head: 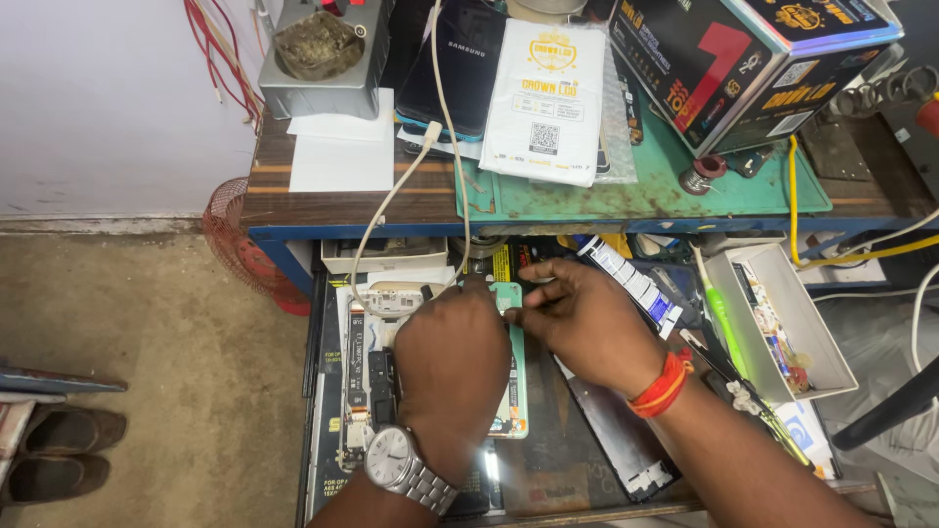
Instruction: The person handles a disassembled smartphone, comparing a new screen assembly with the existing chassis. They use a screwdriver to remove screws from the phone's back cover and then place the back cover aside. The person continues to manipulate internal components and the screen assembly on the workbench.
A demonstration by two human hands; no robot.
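Pressing down on a pale green, rectangular phone frame (511, 391) in an open drawer below the counter (411, 200), the left hand (452, 376) covers most of it, silver wristwatch (391, 458) at 7 o'clock from the knuckles. Left grip: fingers curled over the frame's upper half, though whether closed around it cannot be told. Meeting it from 3 o'clock, the right hand (587, 328), red thread band (661, 383) on the wrist, fingertips pinched narrow on the frame's top edge. Just beside the left hand at 9 o'clock, a dark strip-shaped circuit board (354, 391) and a white phone part (393, 298). At 3 o'clock from the right hand, a white open plastic tray (817, 337) with small parts, a green-handled tool (721, 318) touching its near wall. Up on the counter at 12 o'clock: a white printed pouch (543, 98) on a green mat (646, 191), a black phone (460, 64) with a white cable (406, 181) trailing into the drawer, a grey metal solder stand (323, 59) at 11 o'clock, a black printed box (743, 64) at 1 o'clock.
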